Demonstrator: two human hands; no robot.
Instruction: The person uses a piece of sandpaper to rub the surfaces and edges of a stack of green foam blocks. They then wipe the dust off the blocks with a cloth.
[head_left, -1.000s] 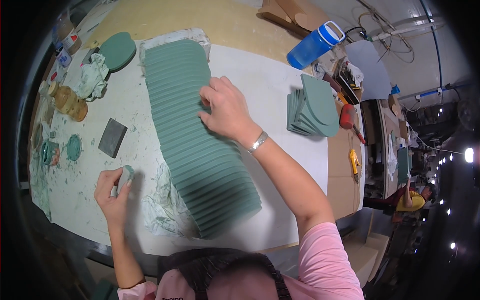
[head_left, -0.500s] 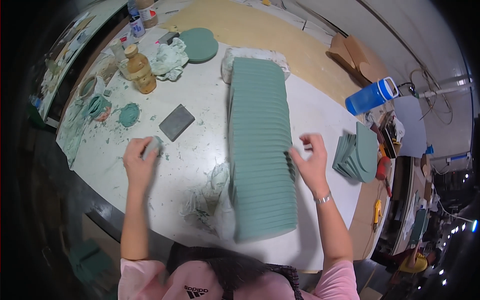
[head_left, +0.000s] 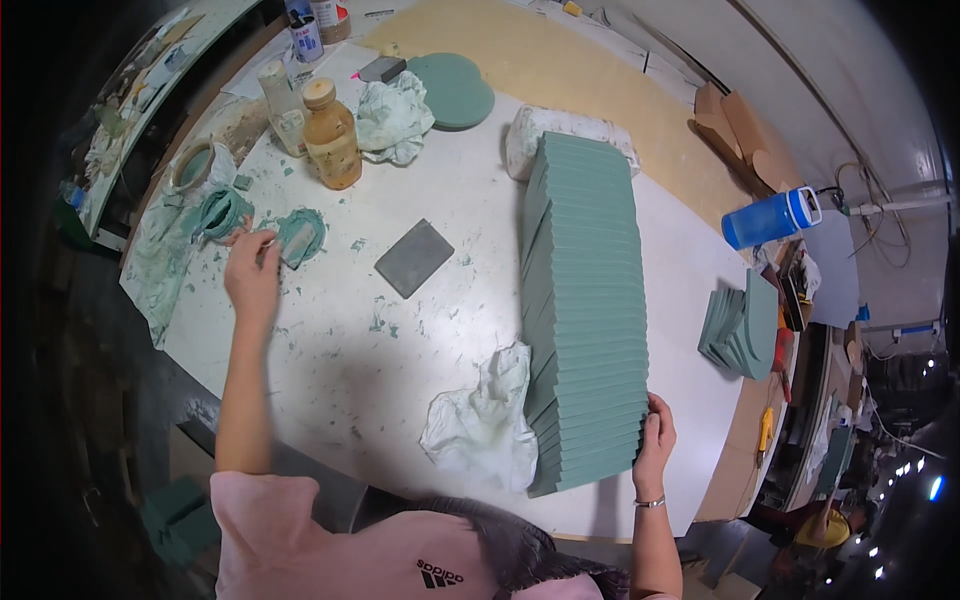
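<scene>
My left hand (head_left: 252, 265) pinches a small flat greyish scraper (head_left: 297, 246) over a round patch of green putty (head_left: 312, 226) on the table. Close by it stands a small tub (head_left: 222, 213) smeared with the same green. A long row of green sheets (head_left: 595, 320), overlapped like shingles, runs away from me across the table. Against its right side, near the front end, rest the loosely bent fingers of my right hand (head_left: 655, 440). On the row's left lies a crumpled white cloth (head_left: 485, 415). A dark grey rectangular block (head_left: 415, 259) sits between the putty and the row.
A white wrapped block (head_left: 530, 130) stands at the row's far end. Bottles (head_left: 332, 140), a crumpled rag (head_left: 393, 115) and rounded green pieces (head_left: 452, 90) are at the back left. To the right are a blue bottle (head_left: 765, 220) and more green sheets (head_left: 745, 325).
My left hand has moved left and away from me to the putty, carrying the scraper. My right hand has come down the row's right side to its near end. The view has shifted.
</scene>
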